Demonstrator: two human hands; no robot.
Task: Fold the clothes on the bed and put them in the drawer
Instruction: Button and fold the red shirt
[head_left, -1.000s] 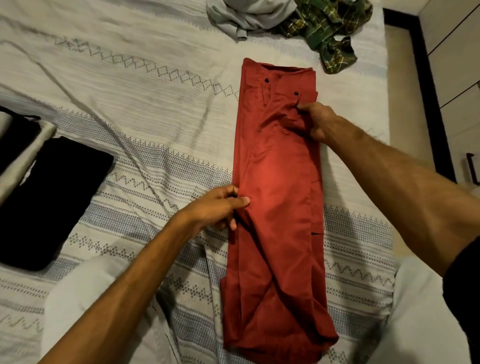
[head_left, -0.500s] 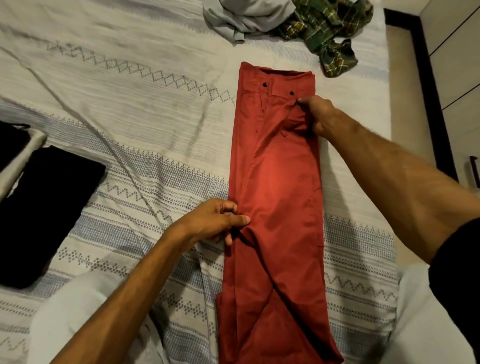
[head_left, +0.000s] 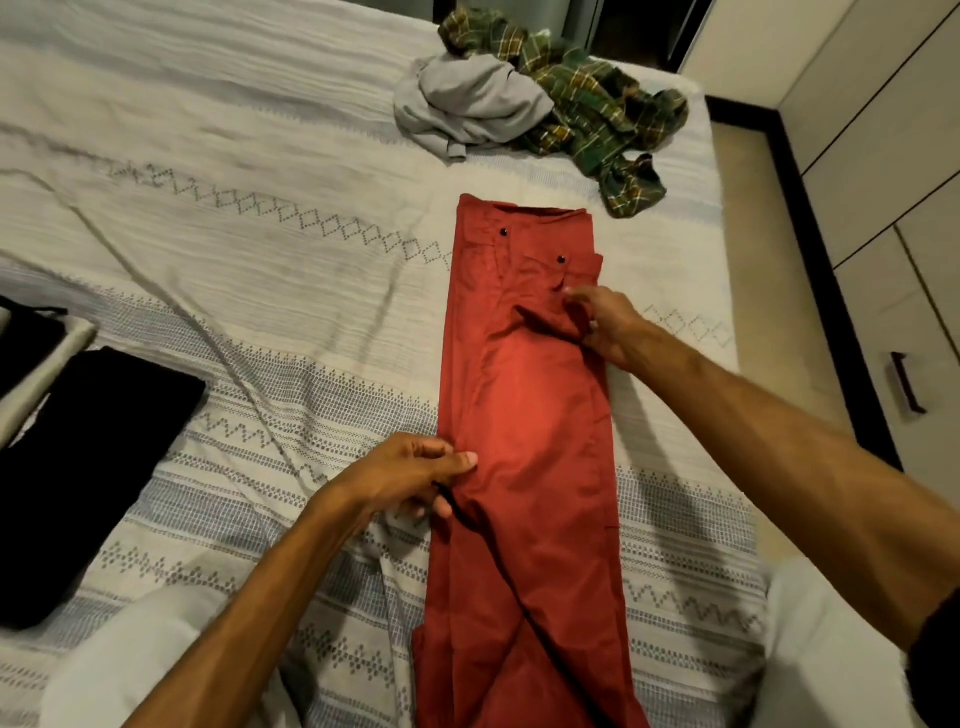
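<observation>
Red trousers (head_left: 524, 415) lie lengthwise on the bed (head_left: 260, 260), legs cut off at the bottom edge. The left hand (head_left: 410, 475) pinches their left edge, fingertips tucked under the cloth. The right hand (head_left: 605, 325) grips a bunched fold near the waistband. Black folded clothes (head_left: 88, 457) run off the frame's left side.

Brick-red trousers (head_left: 524, 415) run down the middle, two small black buttons (head_left: 560, 259) near their top. Under them, the bedspread (head_left: 260, 291) is off-white with fine ribbing, crossed by bands of grey-blue diamonds and zigzags. Beyond the trousers, a plain pale grey garment (head_left: 467, 106), and touching it a plaid shirt (head_left: 597, 104) in dark green with yellow and white lines. Left of the trousers, solid black folded clothes (head_left: 88, 457).
</observation>
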